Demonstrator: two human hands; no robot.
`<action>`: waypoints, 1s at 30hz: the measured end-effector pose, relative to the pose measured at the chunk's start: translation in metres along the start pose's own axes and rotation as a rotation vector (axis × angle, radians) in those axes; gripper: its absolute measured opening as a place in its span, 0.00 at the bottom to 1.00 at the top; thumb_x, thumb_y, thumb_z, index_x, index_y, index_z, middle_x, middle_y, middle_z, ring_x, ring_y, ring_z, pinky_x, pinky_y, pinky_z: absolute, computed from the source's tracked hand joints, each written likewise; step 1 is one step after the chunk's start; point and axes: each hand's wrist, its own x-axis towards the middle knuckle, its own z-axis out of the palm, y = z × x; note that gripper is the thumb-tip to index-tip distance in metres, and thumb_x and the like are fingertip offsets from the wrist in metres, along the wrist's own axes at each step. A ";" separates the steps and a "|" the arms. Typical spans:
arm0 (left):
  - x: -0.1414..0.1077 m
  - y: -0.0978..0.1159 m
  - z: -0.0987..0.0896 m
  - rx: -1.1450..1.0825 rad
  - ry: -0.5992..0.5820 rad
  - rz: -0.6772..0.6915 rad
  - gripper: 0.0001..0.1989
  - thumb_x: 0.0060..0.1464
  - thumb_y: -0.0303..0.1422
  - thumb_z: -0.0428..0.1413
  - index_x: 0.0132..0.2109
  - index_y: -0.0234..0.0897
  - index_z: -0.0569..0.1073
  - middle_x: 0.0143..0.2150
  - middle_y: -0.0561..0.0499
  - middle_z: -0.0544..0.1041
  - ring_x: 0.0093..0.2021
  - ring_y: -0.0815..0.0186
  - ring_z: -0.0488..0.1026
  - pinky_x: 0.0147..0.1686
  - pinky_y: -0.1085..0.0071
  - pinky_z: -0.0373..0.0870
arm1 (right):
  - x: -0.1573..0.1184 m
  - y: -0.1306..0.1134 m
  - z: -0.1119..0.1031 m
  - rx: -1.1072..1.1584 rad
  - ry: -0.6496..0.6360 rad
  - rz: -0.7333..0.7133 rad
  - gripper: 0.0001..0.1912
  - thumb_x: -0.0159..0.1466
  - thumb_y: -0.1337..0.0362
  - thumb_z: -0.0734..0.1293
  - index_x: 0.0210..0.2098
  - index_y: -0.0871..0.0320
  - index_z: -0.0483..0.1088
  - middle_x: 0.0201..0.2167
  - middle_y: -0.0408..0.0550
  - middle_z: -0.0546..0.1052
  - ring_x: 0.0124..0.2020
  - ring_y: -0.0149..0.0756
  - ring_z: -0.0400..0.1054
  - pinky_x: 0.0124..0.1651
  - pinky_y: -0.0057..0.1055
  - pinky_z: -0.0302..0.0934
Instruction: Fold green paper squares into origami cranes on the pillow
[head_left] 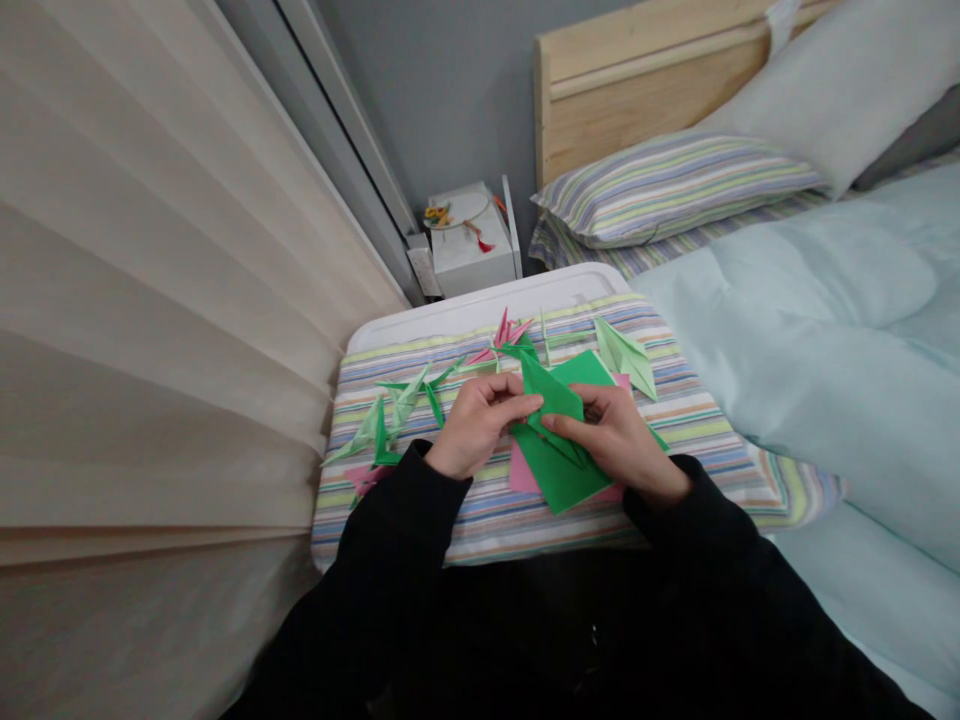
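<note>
Folded bright-green paper (549,384): layered, partly folded to a point; pinched between left hand (478,422) and right hand (621,437), its tip toward the far edge of the multicoloured striped cloth (487,530).
Flat bright-green paper (559,485): straight-edged, set askew beneath the folded piece, right of the cloth's centre; middle hidden.
Pink paper (522,472): flat, mostly covered, showing past the green on both sides.

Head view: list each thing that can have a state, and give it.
Green paper, folded, in both hands
Left hand, closed on green paper
Right hand, closed on it
Light green papers, folded
Pink sheet, partly covered
Striped cloth, spread out
Curtain, hanging in folds
Blue quilt, rumpled
</note>
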 end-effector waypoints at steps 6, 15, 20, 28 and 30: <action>0.002 0.002 0.001 -0.031 0.102 0.019 0.17 0.40 0.35 0.72 0.25 0.34 0.71 0.22 0.57 0.68 0.23 0.75 0.63 0.25 0.76 0.58 | -0.001 -0.001 -0.001 -0.100 -0.022 -0.007 0.14 0.60 0.53 0.75 0.32 0.57 0.76 0.24 0.42 0.73 0.27 0.34 0.65 0.29 0.31 0.59; 0.002 0.001 0.002 -0.090 0.103 -0.024 0.17 0.40 0.34 0.72 0.27 0.34 0.71 0.23 0.58 0.70 0.23 0.75 0.65 0.25 0.77 0.61 | -0.001 -0.001 -0.001 -0.151 -0.026 -0.017 0.12 0.61 0.55 0.74 0.34 0.58 0.77 0.24 0.42 0.72 0.27 0.35 0.64 0.29 0.31 0.59; 0.003 0.002 0.000 -0.126 0.119 0.012 0.16 0.41 0.33 0.71 0.26 0.34 0.71 0.23 0.58 0.69 0.25 0.75 0.65 0.27 0.77 0.62 | -0.001 -0.001 0.000 -0.206 -0.065 -0.018 0.11 0.63 0.56 0.72 0.31 0.58 0.75 0.23 0.40 0.69 0.25 0.32 0.59 0.28 0.30 0.55; 0.004 0.003 -0.003 -0.150 0.179 0.079 0.13 0.43 0.34 0.70 0.26 0.34 0.73 0.22 0.57 0.69 0.24 0.74 0.65 0.27 0.76 0.62 | -0.001 -0.003 0.000 -0.231 -0.094 -0.013 0.15 0.63 0.57 0.72 0.26 0.57 0.67 0.21 0.37 0.61 0.24 0.30 0.54 0.27 0.29 0.48; 0.003 0.004 -0.003 -0.162 0.168 0.061 0.13 0.43 0.36 0.70 0.27 0.34 0.74 0.23 0.57 0.70 0.24 0.74 0.65 0.27 0.76 0.63 | -0.001 -0.003 0.000 -0.214 -0.092 -0.004 0.15 0.63 0.56 0.72 0.26 0.57 0.68 0.21 0.38 0.62 0.24 0.30 0.55 0.27 0.29 0.50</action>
